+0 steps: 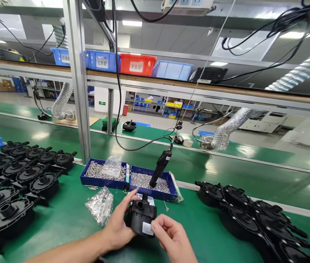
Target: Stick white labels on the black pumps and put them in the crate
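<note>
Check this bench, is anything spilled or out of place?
A few loose screws lie on the green mat just outside the left blue tray. One more lies by the right tray.

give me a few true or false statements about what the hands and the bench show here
1. Both hands hold one black part. True: the left hand and right hand grip the black part between them.
2. The screwdriver lies flat on the mat. False: the screwdriver stands tilted with its tip in the right blue tray.
3. The left blue tray holds long screws. True: the left tray is full of them, with a clear bag on top.
4. The red bin sits on the bench mat. False: the red bin is up on the shelf among blue bins.
5. Black parts lie in groups on both sides of the hands. True: the left group and the right group.
</note>
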Demonstrator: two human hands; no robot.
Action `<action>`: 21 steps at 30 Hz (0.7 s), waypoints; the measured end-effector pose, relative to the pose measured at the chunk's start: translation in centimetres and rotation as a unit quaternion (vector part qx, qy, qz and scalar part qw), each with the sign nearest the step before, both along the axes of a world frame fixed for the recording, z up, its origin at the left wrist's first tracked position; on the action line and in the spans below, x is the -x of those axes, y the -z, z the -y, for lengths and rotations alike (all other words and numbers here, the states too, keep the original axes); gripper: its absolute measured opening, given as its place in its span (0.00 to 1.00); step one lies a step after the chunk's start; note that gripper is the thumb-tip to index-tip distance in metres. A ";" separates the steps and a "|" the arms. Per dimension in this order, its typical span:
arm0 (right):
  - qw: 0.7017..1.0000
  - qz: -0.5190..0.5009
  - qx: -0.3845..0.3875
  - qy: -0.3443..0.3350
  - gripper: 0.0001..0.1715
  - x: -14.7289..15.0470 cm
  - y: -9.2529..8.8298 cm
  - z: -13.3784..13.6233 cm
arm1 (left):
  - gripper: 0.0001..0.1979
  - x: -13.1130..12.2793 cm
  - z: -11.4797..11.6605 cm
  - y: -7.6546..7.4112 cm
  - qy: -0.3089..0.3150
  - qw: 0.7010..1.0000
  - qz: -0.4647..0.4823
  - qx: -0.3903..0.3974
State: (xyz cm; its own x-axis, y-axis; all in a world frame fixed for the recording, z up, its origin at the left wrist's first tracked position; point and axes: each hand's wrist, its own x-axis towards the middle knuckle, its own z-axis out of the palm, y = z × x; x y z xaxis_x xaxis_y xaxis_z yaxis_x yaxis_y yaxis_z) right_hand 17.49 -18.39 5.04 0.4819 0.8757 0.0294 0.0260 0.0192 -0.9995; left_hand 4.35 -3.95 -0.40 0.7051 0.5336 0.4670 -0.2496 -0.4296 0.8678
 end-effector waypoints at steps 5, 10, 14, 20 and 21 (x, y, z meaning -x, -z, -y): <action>0.997 0.066 0.009 -0.028 0.33 -0.4 0.7 0.1 | 0.47 0.1 0.0 -0.1 -0.010 1.000 0.003 0.002; 0.993 0.101 0.041 -0.046 0.33 -0.5 0.6 0.1 | 0.47 0.1 -0.1 0.2 -0.015 1.000 0.005 -0.006; 0.992 0.109 0.051 -0.035 0.34 -0.5 0.5 0.2 | 0.47 0.2 -0.1 0.1 -0.021 1.000 0.002 -0.010; 0.992 0.115 0.046 -0.034 0.30 -0.5 0.6 0.4 | 0.47 0.3 -0.1 0.0 -0.025 1.000 -0.004 -0.015; 0.991 0.119 0.046 -0.034 0.29 -0.5 0.7 0.4 | 0.47 0.3 -0.1 0.0 -0.025 1.000 -0.006 -0.015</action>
State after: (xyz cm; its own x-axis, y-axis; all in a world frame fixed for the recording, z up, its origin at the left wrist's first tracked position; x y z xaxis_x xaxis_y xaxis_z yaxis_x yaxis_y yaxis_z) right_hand 18.00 -18.84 4.38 0.4113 0.9099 0.0535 0.2633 -0.0625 -0.9627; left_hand 4.08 -3.86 -0.41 0.6830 0.5548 0.4751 -0.2174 -0.4666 0.8574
